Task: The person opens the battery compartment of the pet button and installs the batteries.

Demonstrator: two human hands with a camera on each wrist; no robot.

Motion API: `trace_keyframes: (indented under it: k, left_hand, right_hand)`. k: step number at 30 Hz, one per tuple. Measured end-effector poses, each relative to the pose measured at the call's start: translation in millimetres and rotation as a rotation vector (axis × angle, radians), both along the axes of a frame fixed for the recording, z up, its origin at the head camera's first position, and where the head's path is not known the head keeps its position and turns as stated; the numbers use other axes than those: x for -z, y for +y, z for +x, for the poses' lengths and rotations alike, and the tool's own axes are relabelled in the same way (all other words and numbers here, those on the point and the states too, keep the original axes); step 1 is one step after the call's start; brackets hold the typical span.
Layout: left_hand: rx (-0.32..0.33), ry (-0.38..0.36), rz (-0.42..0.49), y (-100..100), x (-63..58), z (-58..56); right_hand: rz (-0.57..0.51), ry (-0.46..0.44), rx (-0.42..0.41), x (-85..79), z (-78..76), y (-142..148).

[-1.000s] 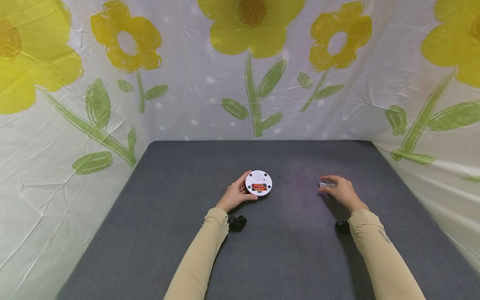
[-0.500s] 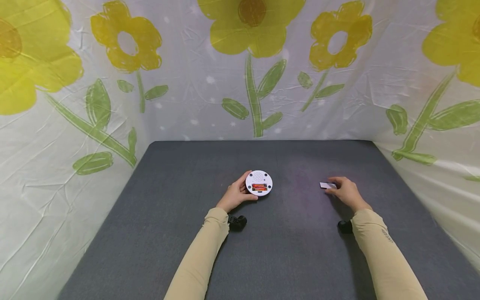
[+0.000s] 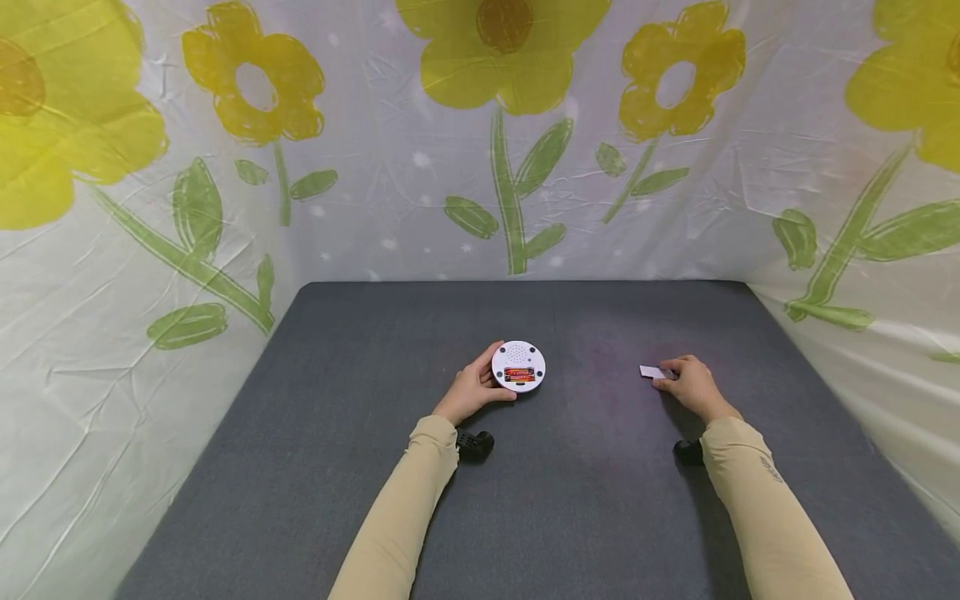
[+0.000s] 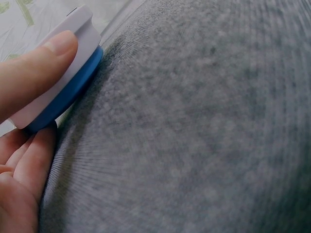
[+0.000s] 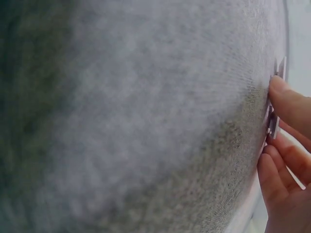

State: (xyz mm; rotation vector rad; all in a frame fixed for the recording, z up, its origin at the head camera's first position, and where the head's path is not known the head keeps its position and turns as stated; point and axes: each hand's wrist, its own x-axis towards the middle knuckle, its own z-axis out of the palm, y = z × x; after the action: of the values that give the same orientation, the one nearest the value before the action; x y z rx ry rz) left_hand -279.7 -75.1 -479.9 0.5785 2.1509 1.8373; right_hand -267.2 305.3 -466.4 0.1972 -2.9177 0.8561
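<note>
My left hand (image 3: 472, 388) grips a round white device (image 3: 517, 355) by its left edge, thumb along the near side. Its underside faces up and has small dark feet, a speaker grille and a bay with red-and-black batteries (image 3: 519, 374). In the left wrist view the device (image 4: 80, 26) is tilted, with a blue layer (image 4: 73, 94) beneath the white one. Farther right, my right hand (image 3: 693, 387) pinches a small white battery cover (image 3: 651, 372) just over the table. The right wrist view shows this cover (image 5: 274, 127) edge-on between thumb and fingers.
A dark grey cloth-covered table (image 3: 585, 517) lies under both hands. White curtains (image 3: 375, 208) with yellow flowers enclose its back and sides. A black wrist camera (image 3: 476, 447) sits below the left hand, and another (image 3: 686, 452) below the right.
My right hand has shifted slightly to the right, and the battery cover has turned so its flat white face shows more. The left hand and the round device stay put.
</note>
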Motion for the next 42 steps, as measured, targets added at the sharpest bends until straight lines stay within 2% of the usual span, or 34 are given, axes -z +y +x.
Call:
trace_keyframes:
  k: [8, 20, 32, 42]
  left_hand:
    - [0.009, -0.004, 0.015, -1.0, -1.1, 0.5]
    - [0.021, -0.014, 0.031, -1.5, -0.9, 1.4]
    - [0.010, -0.013, 0.014, -1.3, -3.3, 2.1]
    - [-0.004, 0.009, 0.031, -0.4, -0.1, 1.2]
  right_hand:
    - [-0.039, -0.071, 0.044, -4.6, -0.9, -2.3]
    - [-0.087, -0.139, 0.025, -7.8, -3.7, -6.2]
    - [-0.158, -0.054, -0.034, -16.4, -11.5, -43.2]
    - [-0.262, -0.049, -0.065, -18.9, -14.7, -81.8]
